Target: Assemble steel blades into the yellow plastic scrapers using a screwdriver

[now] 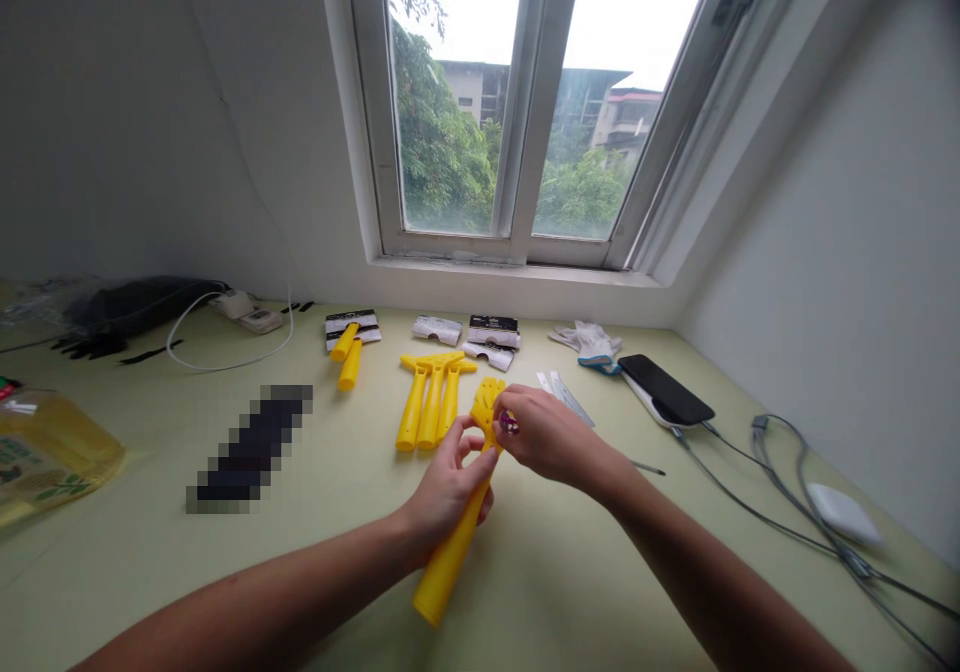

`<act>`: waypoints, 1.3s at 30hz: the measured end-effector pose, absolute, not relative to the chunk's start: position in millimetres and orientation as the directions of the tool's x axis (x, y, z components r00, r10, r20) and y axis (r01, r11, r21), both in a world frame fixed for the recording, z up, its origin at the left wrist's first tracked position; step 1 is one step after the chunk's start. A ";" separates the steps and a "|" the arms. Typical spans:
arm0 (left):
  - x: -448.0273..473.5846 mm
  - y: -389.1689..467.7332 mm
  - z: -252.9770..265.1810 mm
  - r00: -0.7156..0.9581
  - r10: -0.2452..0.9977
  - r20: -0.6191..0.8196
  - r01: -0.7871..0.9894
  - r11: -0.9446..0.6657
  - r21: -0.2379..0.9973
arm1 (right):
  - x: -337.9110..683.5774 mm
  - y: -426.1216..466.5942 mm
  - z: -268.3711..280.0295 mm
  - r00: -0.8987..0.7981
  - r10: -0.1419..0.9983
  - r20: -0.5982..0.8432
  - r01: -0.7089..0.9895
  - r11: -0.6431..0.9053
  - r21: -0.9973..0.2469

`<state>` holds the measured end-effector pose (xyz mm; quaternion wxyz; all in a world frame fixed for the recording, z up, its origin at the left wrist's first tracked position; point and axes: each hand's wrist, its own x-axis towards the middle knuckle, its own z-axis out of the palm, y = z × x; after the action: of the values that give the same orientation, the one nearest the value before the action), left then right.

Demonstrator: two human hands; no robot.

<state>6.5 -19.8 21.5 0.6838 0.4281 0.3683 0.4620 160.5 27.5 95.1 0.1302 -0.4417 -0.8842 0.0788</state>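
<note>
My left hand [454, 482] is closed around the handle of a yellow plastic scraper [450, 562], which slants with its butt end toward me. At the scraper's head, my right hand [544, 432] is closed in a pinch on a small shiny purple object [508, 421]; its fingers hide most of it, so its kind is unclear. Just beyond my hands, several yellow T-shaped scraper pieces [431, 402] lie side by side. Thin metal blade strips [568, 399] rest to the right, partly behind my right hand.
Two yellow handles [349, 364] lean on printed cards [364, 324] at the back. More cards [493, 332], white gloves [589, 340] and a phone [666, 389] line the far side. Cables [795, 522] and a white case [844, 512] lie right; a yellow liquid bottle [56, 452] is left.
</note>
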 end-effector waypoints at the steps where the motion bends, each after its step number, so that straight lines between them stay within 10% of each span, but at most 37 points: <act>1: 6.6 -19.2 20.3 0.293 0.950 -0.106 -0.311 0.200 0.929 | 164.6 31.1 96.1 -0.568 0.809 0.152 0.770 0.588 -0.248; 12: 8.1 -17.2 8.8 0.245 0.961 -0.126 -0.300 0.198 0.933 | 201.0 87.1 60.6 -0.354 0.927 -0.119 0.935 0.349 -0.062; 26: 3.6 -17.2 12.2 0.356 0.918 -0.175 -0.378 0.312 0.871 | 191.5 56.6 100.1 -0.633 0.772 -0.060 0.690 0.528 -0.495; 39: 2.8 -21.3 20.4 0.415 0.895 -0.161 -0.410 0.342 0.845 | 176.6 46.0 89.2 -0.614 0.778 0.134 0.703 0.616 -0.355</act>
<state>2.8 -21.3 20.4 0.7528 0.3752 0.3233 0.4336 176.6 46.0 89.2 0.1385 -0.4170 -0.8881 0.1348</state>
